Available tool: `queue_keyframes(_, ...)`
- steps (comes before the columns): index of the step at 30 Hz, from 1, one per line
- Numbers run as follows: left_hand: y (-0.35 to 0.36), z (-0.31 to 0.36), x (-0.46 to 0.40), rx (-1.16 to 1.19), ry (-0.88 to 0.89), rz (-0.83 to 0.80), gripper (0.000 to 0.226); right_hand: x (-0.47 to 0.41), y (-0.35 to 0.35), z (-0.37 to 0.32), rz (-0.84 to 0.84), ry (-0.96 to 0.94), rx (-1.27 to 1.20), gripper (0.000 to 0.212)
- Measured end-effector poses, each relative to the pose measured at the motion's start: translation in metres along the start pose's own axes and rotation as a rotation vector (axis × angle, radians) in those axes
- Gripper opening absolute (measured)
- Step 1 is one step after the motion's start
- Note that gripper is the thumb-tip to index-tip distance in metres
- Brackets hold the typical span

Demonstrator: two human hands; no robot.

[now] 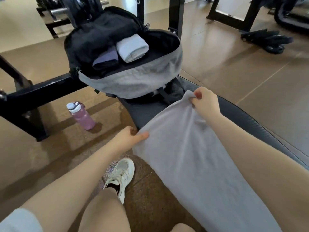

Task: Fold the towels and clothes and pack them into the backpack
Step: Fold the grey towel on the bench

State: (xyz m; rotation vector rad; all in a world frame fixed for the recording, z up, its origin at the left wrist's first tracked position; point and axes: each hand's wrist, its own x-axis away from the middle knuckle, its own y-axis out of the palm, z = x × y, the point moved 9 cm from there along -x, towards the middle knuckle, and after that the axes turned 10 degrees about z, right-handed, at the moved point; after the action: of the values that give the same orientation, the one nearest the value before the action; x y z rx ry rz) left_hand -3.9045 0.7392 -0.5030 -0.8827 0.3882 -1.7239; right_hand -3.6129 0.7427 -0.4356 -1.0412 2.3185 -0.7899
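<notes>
A light grey cloth [187, 158] lies stretched lengthwise along the dark padded bench [242, 118]. My left hand [132, 137] pinches its far left corner at the bench's edge. My right hand [204, 102] grips the far right corner, bunched and lifted slightly. Beyond the cloth the grey and black backpack [133, 79] stands open on the bench. Inside it lie a rolled white towel [133, 47] and a folded purple and black garment [106, 60], side by side.
A pink water bottle [82, 116] with a white lid stands on the brown floor left of the bench. My white sneaker [121, 176] is planted beside the bench. Black gym frames [33, 96] and weight plates [274, 42] surround the area.
</notes>
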Motion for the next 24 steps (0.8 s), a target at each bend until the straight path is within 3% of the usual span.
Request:
queue_keyframes(4, -0.022, 0.033, -0.004, -0.043, 0.218, -0.009, 0.025, -0.01, -0.028, 0.018, 0.123, 0.151, -0.218, 0.015)
queue_keyframes(7, -0.041, 0.07, -0.011, -0.023, 0.383, 0.093, 0.022, -0.025, -0.039, 0.023, 0.208, 0.208, -0.301, 0.02)
queue_keyframes(12, -0.086, 0.13, -0.035, -0.14, 0.617, 0.467, 0.023, -0.064, -0.032, 0.016, 0.277, 0.276, -0.463, 0.019)
queue_keyframes(15, -0.101, 0.147, -0.055, -0.338, 0.668, 0.644, 0.022, -0.091, -0.017, 0.004, 0.24, 0.251, -0.554, 0.017)
queue_keyframes(17, -0.099, 0.148, -0.07, -0.459, 0.647, 0.68, 0.02, -0.099, -0.004, -0.005, 0.139, 0.198, -0.536, 0.01)
queue_keyframes(19, -0.091, 0.146, -0.073, -0.603, 0.694, 0.716, 0.02, -0.092, 0.006, -0.006, 0.007, 0.148, -0.444, 0.039)
queue_keyframes(21, -0.08, 0.146, -0.061, -0.698, 0.819, 0.815, 0.024, -0.072, 0.001, 0.003, -0.03, 0.139, -0.369, 0.054)
queue_keyframes(22, -0.072, 0.149, -0.048, -0.679, 0.906, 0.849, 0.025, -0.06, -0.008, 0.01, -0.027, 0.141, -0.339, 0.054)
queue_keyframes(24, -0.043, 0.156, -0.017, -0.561, 1.089, 0.759, 0.024, -0.03, -0.03, 0.028, -0.064, 0.137, -0.248, 0.042)
